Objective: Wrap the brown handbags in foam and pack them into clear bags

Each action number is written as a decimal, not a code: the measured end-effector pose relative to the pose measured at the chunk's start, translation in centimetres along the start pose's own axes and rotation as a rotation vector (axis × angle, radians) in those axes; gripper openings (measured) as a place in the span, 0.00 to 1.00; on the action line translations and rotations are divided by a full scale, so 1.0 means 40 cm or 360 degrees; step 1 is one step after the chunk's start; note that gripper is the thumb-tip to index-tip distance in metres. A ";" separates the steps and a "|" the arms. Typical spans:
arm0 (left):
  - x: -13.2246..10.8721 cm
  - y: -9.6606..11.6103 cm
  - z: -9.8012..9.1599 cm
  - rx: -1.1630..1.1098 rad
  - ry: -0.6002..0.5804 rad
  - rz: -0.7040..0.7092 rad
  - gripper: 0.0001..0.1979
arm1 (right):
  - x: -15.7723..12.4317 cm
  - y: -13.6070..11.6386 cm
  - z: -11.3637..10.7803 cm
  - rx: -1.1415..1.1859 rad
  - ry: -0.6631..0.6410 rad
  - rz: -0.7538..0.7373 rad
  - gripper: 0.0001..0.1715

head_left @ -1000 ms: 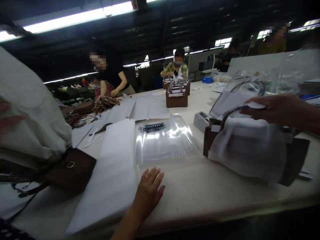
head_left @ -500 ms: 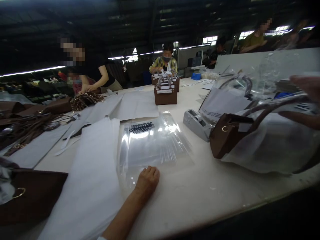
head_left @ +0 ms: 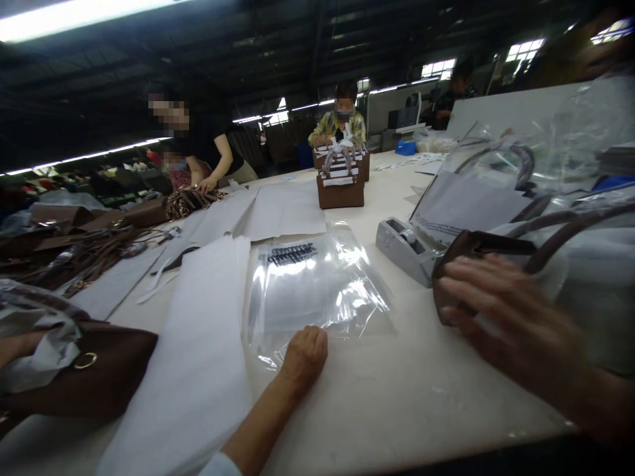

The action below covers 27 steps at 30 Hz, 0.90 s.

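My left hand (head_left: pixel 306 354) is closed, knuckles up, at the near edge of a clear plastic bag (head_left: pixel 297 291) with dark print, lying on a stack of such bags. Its fingertips are tucked under and appear to pinch that edge. Blurred by motion, my right hand (head_left: pixel 510 317) is open with its fingers stretched out, in front of a brown handbag (head_left: pixel 449 281) partly wrapped in clear plastic at the right. I cannot tell if it touches the bag. A grey tape dispenser (head_left: pixel 404 248) stands left of this handbag.
White paper sheets (head_left: pixel 198 330) are stacked left of the plastic. Another brown handbag (head_left: pixel 116 370) lies at the near left, with a person's hand (head_left: pixel 17 349) at it. Wrapped brown handbags (head_left: pixel 340 192) stand farther back. Co-workers stand around the table (head_left: pixel 397 396).
My right hand has come from the far right edge, leftward and down, in front of the handbag. My left hand stays at the plastic, whose right side looks more wrinkled. Another person's hand appears at left.
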<state>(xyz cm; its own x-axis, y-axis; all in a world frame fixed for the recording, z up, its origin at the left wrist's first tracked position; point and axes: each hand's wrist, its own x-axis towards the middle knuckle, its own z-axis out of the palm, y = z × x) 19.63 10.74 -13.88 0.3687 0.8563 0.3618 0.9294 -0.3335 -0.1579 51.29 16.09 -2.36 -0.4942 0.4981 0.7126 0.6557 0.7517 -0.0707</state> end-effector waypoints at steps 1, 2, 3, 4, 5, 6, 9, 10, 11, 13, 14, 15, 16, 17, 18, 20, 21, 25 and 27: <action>0.003 0.002 0.002 -0.0010 0.0018 -0.0044 0.11 | 0.010 -0.037 0.045 0.0028 -0.0126 -0.0142 0.26; 0.005 0.005 0.004 -0.0024 0.0030 -0.0079 0.11 | 0.021 -0.066 0.094 0.0067 -0.0252 -0.0228 0.27; 0.007 0.009 0.006 -0.0044 0.0034 -0.0101 0.11 | 0.031 -0.088 0.145 0.0126 -0.0369 -0.0286 0.28; 0.010 0.012 0.008 -0.0067 0.0031 -0.0111 0.11 | 0.039 -0.103 0.195 0.0191 -0.0481 -0.0296 0.28; 0.011 0.014 0.011 -0.0092 0.0023 -0.0113 0.11 | 0.044 -0.110 0.244 0.0254 -0.0568 -0.0291 0.28; 0.013 0.014 0.015 -0.0110 0.0015 -0.0123 0.10 | 0.046 -0.113 0.288 0.0306 -0.0651 -0.0286 0.28; 0.011 -0.008 0.029 -0.0097 0.0020 -0.0269 0.12 | 0.038 -0.101 0.391 0.0354 -0.0937 -0.0317 0.30; 0.006 -0.023 0.034 -0.0076 0.0032 -0.0350 0.16 | 0.035 -0.098 0.414 0.0346 -0.1020 -0.0339 0.31; 0.001 -0.041 0.040 -0.0056 0.0046 -0.0435 0.19 | 0.036 -0.097 0.433 0.0330 -0.1068 -0.0342 0.31; -0.015 -0.084 0.051 -0.0022 0.0083 -0.0598 0.20 | 0.050 -0.110 0.465 0.0292 -0.1029 -0.0296 0.29; -0.024 -0.106 0.055 -0.0007 0.0107 -0.0681 0.19 | 0.064 -0.125 0.480 0.0286 -0.0966 -0.0274 0.28; -0.033 -0.127 0.059 0.0010 0.0134 -0.0765 0.19 | 0.081 -0.143 0.498 0.0296 -0.0899 -0.0268 0.28; -0.041 -0.147 0.061 0.0027 0.0161 -0.0847 0.19 | 0.100 -0.161 0.517 0.0326 -0.0854 -0.0287 0.29; -0.049 -0.165 0.062 0.0045 0.0182 -0.0917 0.20 | 0.118 -0.178 0.538 0.0372 -0.0841 -0.0324 0.30; -0.057 -0.181 0.061 0.0063 0.0195 -0.0974 0.20 | 0.132 -0.190 0.560 0.0416 -0.0860 -0.0359 0.31; -0.070 -0.204 0.058 0.0098 0.0187 -0.1050 0.22 | 0.147 -0.190 0.600 0.0449 -0.0941 -0.0363 0.32; -0.074 -0.210 0.056 0.0109 0.0159 -0.1057 0.22 | 0.146 -0.175 0.615 0.0434 -0.0982 -0.0333 0.32; -0.074 -0.196 0.046 0.0036 -0.0035 -0.0885 0.20 | 0.119 -0.061 0.628 0.0386 -0.1020 -0.0226 0.31; -0.062 -0.177 0.036 -0.0021 -0.0084 -0.0798 0.18 | 0.110 -0.014 0.619 0.0462 -0.0982 -0.0239 0.28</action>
<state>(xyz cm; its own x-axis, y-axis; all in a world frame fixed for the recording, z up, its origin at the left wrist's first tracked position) 12.13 11.54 -15.00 -0.1240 0.9311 0.3431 0.9922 0.1193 0.0348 34.63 28.56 -16.46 -0.8579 0.4695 0.2086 0.4182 0.8740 -0.2474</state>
